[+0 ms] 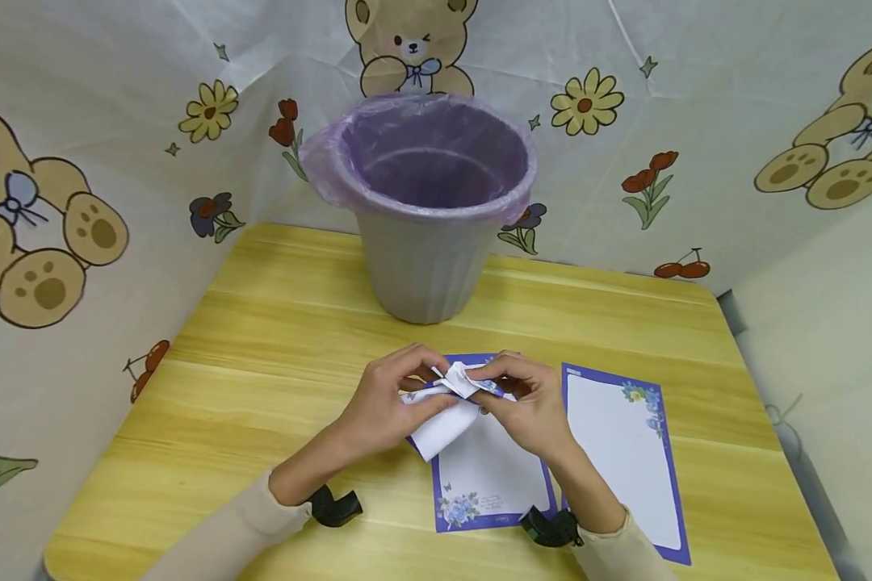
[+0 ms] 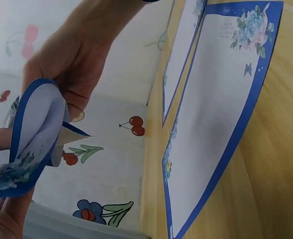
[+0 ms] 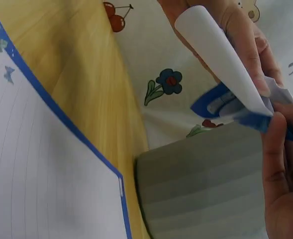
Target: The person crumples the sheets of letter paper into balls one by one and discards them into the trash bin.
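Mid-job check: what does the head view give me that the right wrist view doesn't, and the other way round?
Only the head view: the purple liner over the rim of the bin, the right flat sheet, and the black devices at both wrists.

Only the right wrist view: the fine ruled lines on the left flat sheet, which looks plain from the head.

Both: the left hand and right hand gripping the held paper, the bin's side, the left flat sheet and the wooden tabletop.
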`<state>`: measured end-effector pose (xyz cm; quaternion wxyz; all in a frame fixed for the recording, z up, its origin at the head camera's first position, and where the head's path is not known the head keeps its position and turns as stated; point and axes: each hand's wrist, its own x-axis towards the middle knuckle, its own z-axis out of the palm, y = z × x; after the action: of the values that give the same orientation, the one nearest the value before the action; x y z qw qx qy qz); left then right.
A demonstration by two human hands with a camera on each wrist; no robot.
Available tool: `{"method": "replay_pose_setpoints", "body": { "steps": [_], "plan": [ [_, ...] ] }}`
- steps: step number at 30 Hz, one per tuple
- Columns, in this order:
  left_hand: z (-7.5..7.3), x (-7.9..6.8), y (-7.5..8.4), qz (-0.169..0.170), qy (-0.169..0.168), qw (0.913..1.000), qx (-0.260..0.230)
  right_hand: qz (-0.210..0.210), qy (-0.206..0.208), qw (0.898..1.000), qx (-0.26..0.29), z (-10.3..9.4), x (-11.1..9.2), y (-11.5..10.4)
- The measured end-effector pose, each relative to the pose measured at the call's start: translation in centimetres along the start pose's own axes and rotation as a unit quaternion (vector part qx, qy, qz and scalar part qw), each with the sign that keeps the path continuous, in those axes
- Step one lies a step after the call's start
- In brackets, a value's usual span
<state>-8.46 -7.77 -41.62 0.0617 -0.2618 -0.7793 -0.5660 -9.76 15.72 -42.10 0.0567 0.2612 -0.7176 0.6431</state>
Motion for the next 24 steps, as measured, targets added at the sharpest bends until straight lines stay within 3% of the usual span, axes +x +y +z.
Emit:
{"method": "replay_pose_setpoints", "body": {
  "steps": [4,6,11,13,16,24],
  "plan": [
    [-0.2,0.1,-0.2,0.0,0.023,0.9997,-0.006,-0.031,-0.02,0.999,-0.032,0.4,-0.4,0.0],
    [-0.4,0.3,-0.4,-0.013,0.03,0.9993,-0.016,-0.061,-0.041,0.994,-0.077,0.5,-0.6,0.0],
    [-0.9,0.8,-0.5,-0.059,0.037,0.9952,-0.069,-0.103,-0.1,0.965,-0.219,0.4,-1.2,-0.3],
    [-0.9,1.0,-0.4,-0.065,0.029,0.9931,-0.093,-0.113,-0.108,0.956,-0.25,0.2,-1.2,-0.4],
    [-0.8,0.9,-0.3,-0.068,0.016,0.9909,-0.115,-0.131,-0.095,0.954,-0.253,0.1,-1.1,-0.5],
    [-0.6,0.4,0.0,-0.07,-0.008,0.9896,-0.126,-0.166,-0.047,0.969,-0.176,-0.1,-0.8,-0.2]
  ]
}}
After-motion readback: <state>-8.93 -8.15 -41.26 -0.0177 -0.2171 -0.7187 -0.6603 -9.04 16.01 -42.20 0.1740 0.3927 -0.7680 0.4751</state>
